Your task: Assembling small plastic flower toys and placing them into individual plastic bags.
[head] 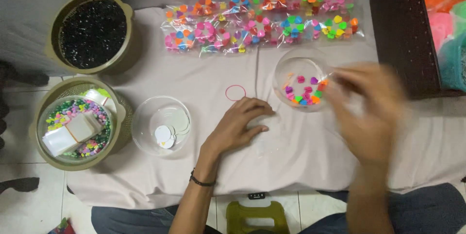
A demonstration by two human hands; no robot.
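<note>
Head view looks straight down on a white cloth [301, 151] spread over a tiled floor. Left hand [240, 125] lies on the cloth with fingers spread and lightly curled, pressing on what seems a flat clear piece beneath it — grasping nothing firmly that can be made out. Just above its fingertips sits a small pink rubber band [236, 92], apart from the hand. Right hand [369, 112] is blurred by motion, fingers reaching toward the rim of a clear bowl of small coloured hearts [303, 91]; whether it pinches anything cannot be told. Beyond that bowl, clear packets of coloured heart beads [262, 23] lie in rows along the far edge of the cloth. To the left stands another clear bowl with round white discs [162, 126], and beside it an olive basket holding mixed beads and white packets [77, 123]. Further up — an olive basket of dark beads [92, 32].
</note>
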